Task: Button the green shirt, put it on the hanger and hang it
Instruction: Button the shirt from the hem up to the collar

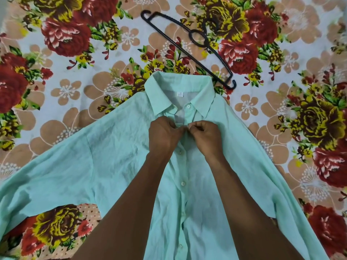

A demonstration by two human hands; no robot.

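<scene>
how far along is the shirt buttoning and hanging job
Done: the green shirt lies flat on the floral sheet, lower placket buttons look fastened. In hand: the left hand and right hand pinch the placket just below the collar. Left: the collar button looks undone, and the black hanger lies untouched beyond the collar.

One shirt (pixel 116 166), one hanger (pixel 187 47), two hands (pixel 165 136).

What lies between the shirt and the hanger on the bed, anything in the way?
Nothing visible does. The black hanger lies on bare floral sheet just beyond the green shirt collar; both the left hand and right hand pinch the placket.
</scene>
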